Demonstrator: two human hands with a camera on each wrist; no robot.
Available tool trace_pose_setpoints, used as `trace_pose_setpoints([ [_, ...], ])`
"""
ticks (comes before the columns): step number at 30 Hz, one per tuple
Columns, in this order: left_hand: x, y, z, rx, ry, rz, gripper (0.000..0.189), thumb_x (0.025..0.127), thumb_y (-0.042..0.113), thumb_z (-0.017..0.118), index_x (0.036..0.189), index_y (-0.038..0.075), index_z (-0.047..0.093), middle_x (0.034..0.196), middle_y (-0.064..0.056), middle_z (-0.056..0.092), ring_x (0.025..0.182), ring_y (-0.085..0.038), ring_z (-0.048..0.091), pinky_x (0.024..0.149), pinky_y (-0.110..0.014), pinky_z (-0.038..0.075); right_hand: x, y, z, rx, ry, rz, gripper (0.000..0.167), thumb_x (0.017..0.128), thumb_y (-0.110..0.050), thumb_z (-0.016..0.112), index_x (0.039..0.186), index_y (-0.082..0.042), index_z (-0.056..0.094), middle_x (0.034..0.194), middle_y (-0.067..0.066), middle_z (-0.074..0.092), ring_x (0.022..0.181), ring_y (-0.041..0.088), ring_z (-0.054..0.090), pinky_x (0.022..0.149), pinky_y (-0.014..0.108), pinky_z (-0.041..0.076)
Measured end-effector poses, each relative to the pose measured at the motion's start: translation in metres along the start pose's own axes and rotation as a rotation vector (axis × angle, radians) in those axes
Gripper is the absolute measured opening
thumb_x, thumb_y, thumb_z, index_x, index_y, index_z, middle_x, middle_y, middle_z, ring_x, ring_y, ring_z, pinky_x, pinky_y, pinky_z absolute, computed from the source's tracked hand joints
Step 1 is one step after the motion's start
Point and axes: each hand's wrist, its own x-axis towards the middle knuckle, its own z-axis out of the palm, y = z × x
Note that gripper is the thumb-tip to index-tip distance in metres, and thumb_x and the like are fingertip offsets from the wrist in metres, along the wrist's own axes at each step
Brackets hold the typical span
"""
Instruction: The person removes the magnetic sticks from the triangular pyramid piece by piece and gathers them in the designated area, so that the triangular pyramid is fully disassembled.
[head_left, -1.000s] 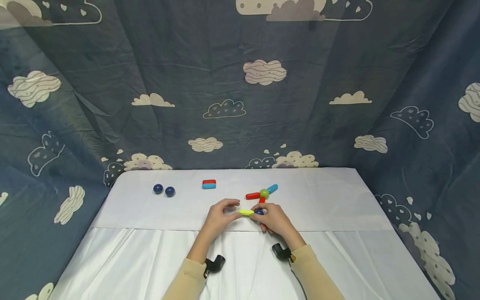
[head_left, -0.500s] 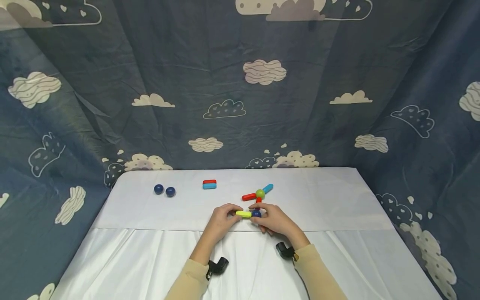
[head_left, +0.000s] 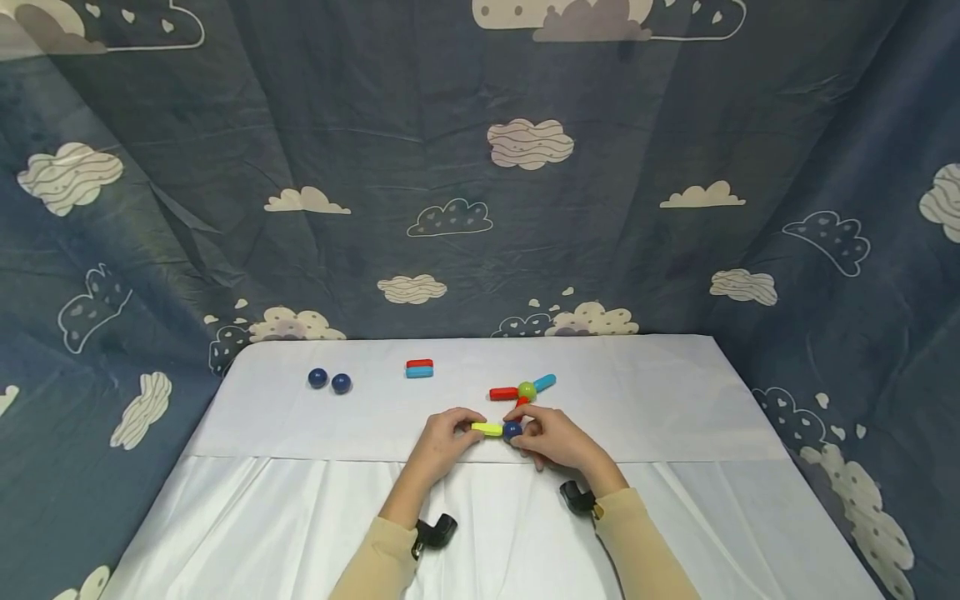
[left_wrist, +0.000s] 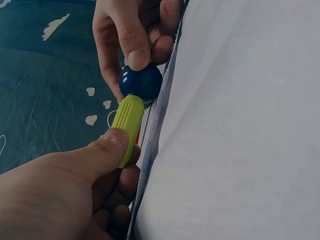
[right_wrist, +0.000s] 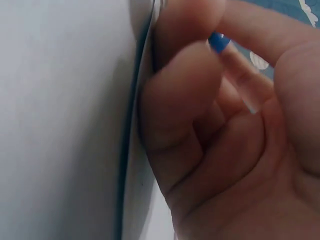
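Note:
My left hand (head_left: 437,447) pinches a yellow-green stick (head_left: 487,429) between thumb and fingers; its grooved side shows in the left wrist view. The far end of that stick meets a dark blue ball (left_wrist: 142,83), which my right hand (head_left: 564,442) pinches with thumb and fingertips. Just behind the ball, a red stick (head_left: 522,402) runs back to a green ball (head_left: 527,390), its near end hidden by the right fingers. From the green ball, another red stick (head_left: 503,393) points left and a light blue stick (head_left: 545,382) points back right. Only a sliver of the blue ball (right_wrist: 218,42) shows in the right wrist view.
Two loose dark blue balls, one at left (head_left: 317,378) and one beside it (head_left: 341,383), sit on the white-covered table (head_left: 645,400). A red stick (head_left: 419,363) and a light blue stick (head_left: 419,372) lie side by side. A cloud-patterned curtain (head_left: 450,167) surrounds the table's back and sides.
Both hands moved slightly left and nearer, then the left hand stayed put. The green-ball piece shifted left, then swung back right. More of the blue ball shows between my right fingertips.

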Motion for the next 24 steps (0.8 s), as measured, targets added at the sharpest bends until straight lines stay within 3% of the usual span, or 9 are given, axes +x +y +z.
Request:
trace_pose_setpoints([
  [6, 0.0, -0.002, -0.002, -0.018, -0.015, -0.002, 0.016, 0.098, 0.022, 0.077, 0.114, 0.021, 0.08, 0.102, 0.004, 0.076, 0.089, -0.011, 0.061, 0.084, -0.031, 0.052, 0.003, -0.004, 0.006, 0.001, 0.084, 0.035, 0.036, 0.094, -0.02, 0.082, 0.127, -0.014, 0.067, 0.07, 0.003, 0.066, 0.046, 0.016, 0.055, 0.048, 0.024, 0.043],
  [13, 0.001, -0.006, -0.008, -0.078, -0.042, 0.0, 0.014, 0.097, 0.026, 0.079, 0.111, 0.024, 0.081, 0.106, 0.004, 0.079, 0.092, -0.008, 0.066, 0.086, -0.03, 0.054, 0.006, -0.003, 0.008, 0.018, 0.131, 0.037, 0.036, 0.095, -0.016, 0.081, 0.127, -0.01, 0.064, 0.07, 0.003, 0.066, 0.044, 0.018, 0.057, 0.046, 0.024, 0.043],
  [19, 0.002, -0.006, -0.009, -0.167, 0.032, -0.036, 0.019, 0.093, 0.025, 0.084, 0.11, 0.019, 0.082, 0.101, 0.001, 0.08, 0.085, -0.009, 0.065, 0.078, -0.025, 0.054, 0.006, -0.003, 0.008, 0.028, 0.133, 0.038, 0.037, 0.095, -0.017, 0.081, 0.127, -0.01, 0.064, 0.07, 0.003, 0.066, 0.044, 0.018, 0.057, 0.046, 0.024, 0.044],
  [24, 0.002, -0.004, -0.018, -0.193, 0.098, -0.08, 0.017, 0.09, 0.025, 0.086, 0.105, 0.017, 0.082, 0.096, 0.001, 0.081, 0.083, -0.009, 0.067, 0.078, -0.026, 0.054, 0.008, 0.001, 0.008, 0.032, 0.116, 0.054, 0.049, 0.094, -0.019, 0.082, 0.138, -0.013, 0.063, 0.071, 0.004, 0.066, 0.044, 0.018, 0.057, 0.046, 0.025, 0.044],
])
